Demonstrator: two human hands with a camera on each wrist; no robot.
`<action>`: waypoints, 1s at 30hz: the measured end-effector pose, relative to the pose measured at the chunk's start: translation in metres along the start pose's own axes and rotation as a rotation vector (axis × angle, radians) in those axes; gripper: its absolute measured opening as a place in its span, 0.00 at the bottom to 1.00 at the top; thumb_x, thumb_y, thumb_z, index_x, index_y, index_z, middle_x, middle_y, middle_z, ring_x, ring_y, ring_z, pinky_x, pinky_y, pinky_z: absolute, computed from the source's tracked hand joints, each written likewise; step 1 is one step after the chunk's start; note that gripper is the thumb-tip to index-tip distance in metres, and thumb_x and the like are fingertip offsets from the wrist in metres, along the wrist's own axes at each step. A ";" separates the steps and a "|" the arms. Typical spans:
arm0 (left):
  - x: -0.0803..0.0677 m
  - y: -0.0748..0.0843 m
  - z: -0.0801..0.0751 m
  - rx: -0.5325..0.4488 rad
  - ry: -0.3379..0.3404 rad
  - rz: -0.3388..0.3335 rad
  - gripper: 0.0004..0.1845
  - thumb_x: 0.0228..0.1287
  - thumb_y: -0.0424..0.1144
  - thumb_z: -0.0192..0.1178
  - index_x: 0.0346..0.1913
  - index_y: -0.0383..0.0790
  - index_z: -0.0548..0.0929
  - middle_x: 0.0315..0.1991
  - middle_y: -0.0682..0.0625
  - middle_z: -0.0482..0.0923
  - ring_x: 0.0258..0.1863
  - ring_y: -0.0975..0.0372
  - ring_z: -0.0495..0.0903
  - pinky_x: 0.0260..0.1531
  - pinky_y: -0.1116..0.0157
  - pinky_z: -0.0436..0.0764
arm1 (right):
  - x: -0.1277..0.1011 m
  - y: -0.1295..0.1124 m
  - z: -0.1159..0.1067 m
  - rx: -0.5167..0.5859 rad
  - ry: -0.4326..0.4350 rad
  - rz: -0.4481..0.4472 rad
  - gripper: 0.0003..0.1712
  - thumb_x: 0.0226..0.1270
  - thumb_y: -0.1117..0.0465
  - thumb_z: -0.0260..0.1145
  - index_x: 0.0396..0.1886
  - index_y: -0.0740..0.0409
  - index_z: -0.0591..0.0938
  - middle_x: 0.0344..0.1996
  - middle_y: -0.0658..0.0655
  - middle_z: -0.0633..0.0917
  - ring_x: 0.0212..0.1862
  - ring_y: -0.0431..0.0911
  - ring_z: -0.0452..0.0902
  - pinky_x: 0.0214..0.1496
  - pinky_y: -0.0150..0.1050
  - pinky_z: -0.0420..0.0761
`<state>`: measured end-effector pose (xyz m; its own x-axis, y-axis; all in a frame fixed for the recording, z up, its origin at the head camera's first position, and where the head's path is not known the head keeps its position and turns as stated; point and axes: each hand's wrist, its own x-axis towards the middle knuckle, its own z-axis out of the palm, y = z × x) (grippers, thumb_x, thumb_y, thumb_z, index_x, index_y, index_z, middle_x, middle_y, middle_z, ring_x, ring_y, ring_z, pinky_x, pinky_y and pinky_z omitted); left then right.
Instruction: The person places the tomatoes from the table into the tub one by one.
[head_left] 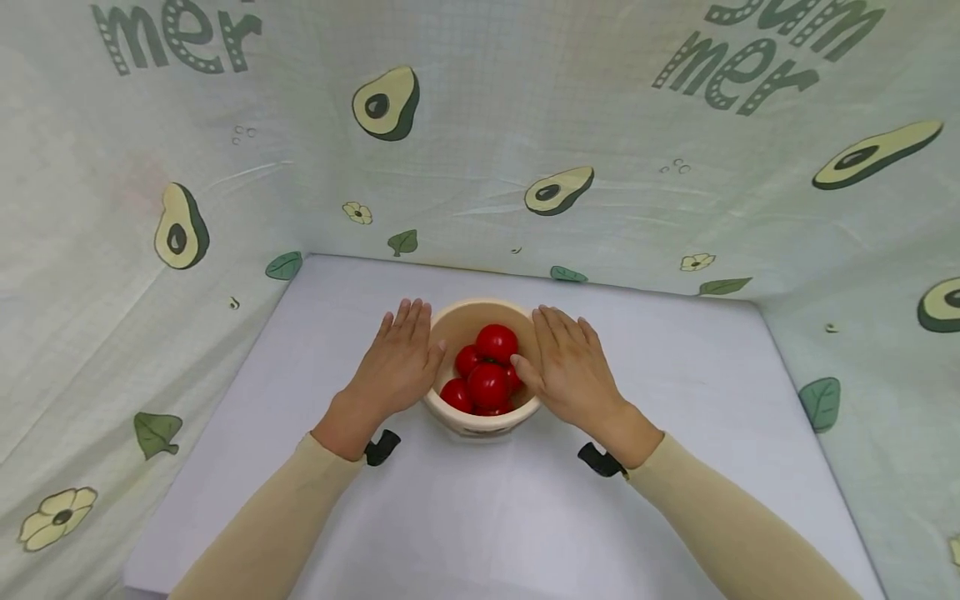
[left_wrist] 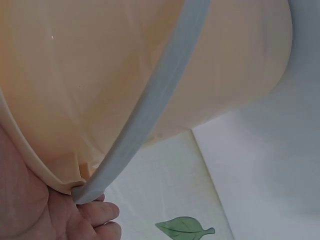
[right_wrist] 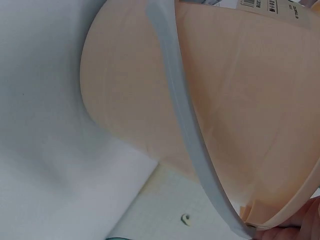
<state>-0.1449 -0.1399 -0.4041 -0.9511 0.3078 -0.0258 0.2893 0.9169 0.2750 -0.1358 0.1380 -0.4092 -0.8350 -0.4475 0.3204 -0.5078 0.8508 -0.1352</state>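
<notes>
A cream-coloured bucket (head_left: 480, 425) holds several red tomatoes (head_left: 489, 385), heaped together inside it. At its left side rests my left hand (head_left: 397, 358), fingers straight and pointing away, with the thumb over the rim. On the opposite side my right hand (head_left: 573, 367) lies against the rim, fingers extended and thumb reaching over the opening. The left wrist view shows the bucket's grey handle (left_wrist: 145, 110) hanging down along the outer wall, its end close to the fingers (left_wrist: 100, 215). In the right wrist view, fingers (right_wrist: 295, 225) touch the underside of the rim near the handle's other end.
The bucket is over a white table (head_left: 480, 517). Behind and beside the table hangs a pale cloth (head_left: 465, 167) printed with avocados and leaves. A printed label (right_wrist: 275, 10) is on the bucket's wall. Dark straps (head_left: 382, 447) show at both wrists.
</notes>
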 end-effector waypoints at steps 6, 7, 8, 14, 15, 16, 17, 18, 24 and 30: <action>0.007 0.002 0.002 0.003 -0.003 0.010 0.40 0.85 0.54 0.37 0.83 0.27 0.49 0.85 0.34 0.48 0.86 0.44 0.42 0.84 0.45 0.42 | -0.001 0.006 0.000 -0.007 -0.008 0.020 0.44 0.79 0.43 0.57 0.77 0.75 0.67 0.75 0.73 0.72 0.76 0.67 0.67 0.77 0.71 0.63; 0.008 0.002 0.002 0.003 -0.006 0.012 0.39 0.85 0.54 0.37 0.84 0.27 0.49 0.85 0.34 0.47 0.86 0.44 0.42 0.84 0.45 0.42 | -0.001 0.007 0.000 -0.010 -0.004 0.023 0.44 0.79 0.43 0.57 0.77 0.75 0.67 0.74 0.73 0.72 0.76 0.67 0.68 0.76 0.71 0.63; 0.010 0.003 0.003 0.002 -0.008 0.016 0.39 0.85 0.55 0.36 0.84 0.28 0.49 0.85 0.35 0.47 0.86 0.44 0.41 0.84 0.45 0.42 | -0.001 0.009 0.000 -0.016 -0.002 0.027 0.44 0.79 0.43 0.58 0.76 0.76 0.67 0.74 0.73 0.72 0.76 0.67 0.68 0.76 0.71 0.63; 0.028 0.012 0.005 0.014 -0.016 0.040 0.40 0.85 0.56 0.35 0.84 0.29 0.49 0.85 0.36 0.47 0.86 0.45 0.41 0.84 0.46 0.42 | -0.004 0.022 -0.003 -0.013 -0.015 0.092 0.45 0.79 0.42 0.58 0.77 0.75 0.66 0.75 0.72 0.71 0.77 0.67 0.66 0.77 0.71 0.61; 0.031 0.014 0.006 0.018 -0.018 0.044 0.40 0.85 0.56 0.35 0.84 0.29 0.49 0.85 0.36 0.47 0.86 0.46 0.41 0.84 0.46 0.42 | -0.005 0.024 -0.004 -0.011 -0.019 0.108 0.45 0.80 0.42 0.57 0.77 0.75 0.66 0.76 0.72 0.71 0.77 0.67 0.65 0.77 0.71 0.61; 0.034 0.016 0.006 0.020 -0.020 0.050 0.40 0.85 0.56 0.35 0.84 0.29 0.49 0.85 0.36 0.47 0.86 0.46 0.41 0.84 0.46 0.42 | -0.005 0.027 -0.004 -0.008 -0.024 0.126 0.45 0.80 0.42 0.57 0.77 0.75 0.66 0.76 0.72 0.70 0.78 0.66 0.64 0.78 0.71 0.60; 0.038 0.018 0.006 0.026 -0.023 0.056 0.40 0.85 0.56 0.35 0.84 0.29 0.49 0.85 0.36 0.48 0.86 0.46 0.42 0.84 0.46 0.42 | -0.006 0.029 -0.005 -0.007 -0.026 0.143 0.45 0.80 0.42 0.57 0.78 0.74 0.66 0.76 0.71 0.70 0.78 0.66 0.64 0.78 0.71 0.59; 0.041 0.019 0.007 0.030 -0.025 0.064 0.40 0.85 0.56 0.35 0.84 0.29 0.49 0.85 0.36 0.47 0.86 0.46 0.42 0.84 0.46 0.42 | -0.006 0.032 -0.005 -0.006 -0.026 0.159 0.44 0.80 0.42 0.57 0.78 0.74 0.66 0.76 0.71 0.70 0.78 0.66 0.63 0.78 0.72 0.59; 0.052 0.022 0.008 0.048 -0.051 0.064 0.41 0.85 0.59 0.31 0.85 0.33 0.46 0.86 0.38 0.43 0.87 0.46 0.38 0.83 0.41 0.39 | -0.007 0.042 -0.003 0.013 -0.025 0.218 0.46 0.79 0.40 0.57 0.78 0.73 0.65 0.77 0.72 0.69 0.79 0.65 0.62 0.78 0.72 0.58; 0.047 0.006 0.015 -0.001 0.078 0.039 0.38 0.85 0.61 0.29 0.87 0.44 0.50 0.87 0.40 0.45 0.87 0.46 0.40 0.81 0.35 0.36 | -0.014 0.057 0.000 0.014 0.008 0.263 0.48 0.79 0.36 0.59 0.78 0.72 0.65 0.75 0.74 0.70 0.78 0.67 0.63 0.76 0.75 0.57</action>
